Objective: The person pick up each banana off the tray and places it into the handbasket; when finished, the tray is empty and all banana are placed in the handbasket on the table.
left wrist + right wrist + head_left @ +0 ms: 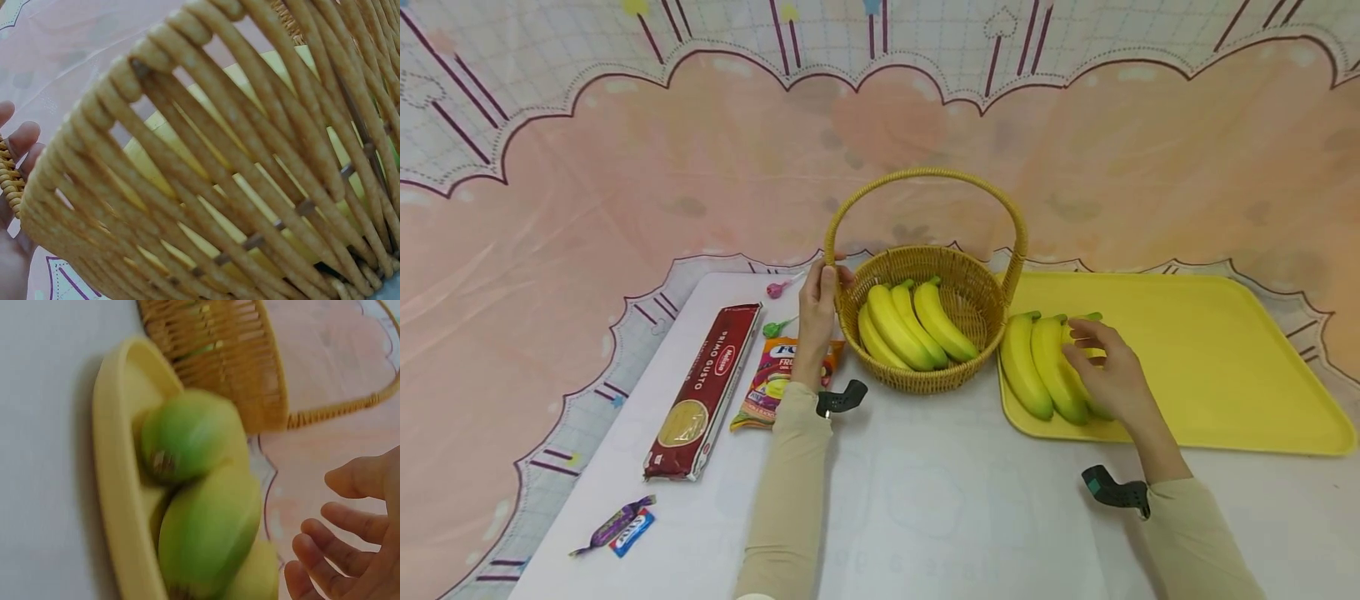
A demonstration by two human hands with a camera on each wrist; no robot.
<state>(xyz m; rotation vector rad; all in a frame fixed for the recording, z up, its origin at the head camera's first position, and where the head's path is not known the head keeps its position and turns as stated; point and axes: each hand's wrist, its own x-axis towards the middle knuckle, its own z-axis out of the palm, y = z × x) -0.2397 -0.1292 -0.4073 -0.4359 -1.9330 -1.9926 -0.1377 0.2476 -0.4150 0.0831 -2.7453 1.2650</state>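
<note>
A round wicker basket (925, 381) with a tall hoop handle holds several yellow bananas (898, 329). At the handle's left base, my left hand (817, 312) holds the basket; the left wrist view shows fingertips (25, 139) behind the handle at the frame's edge. Some more bananas (1051, 375) with greenish tips lie side by side at the left end of a yellow tray (1210, 367). Over them is my right hand (1108, 367), its fingers apart and slightly bent. In the right wrist view that hand (350, 540) has nothing between thumb and fingers.
Left of the basket lie a dark red spaghetti pack (711, 383), a colourful candy bag (767, 387) partly under my left forearm, and two lollipops, pink (775, 290) and green (772, 329). Two small wrapped sweets (617, 527) lie at the near left. A patterned cloth (1075, 183) hangs behind.
</note>
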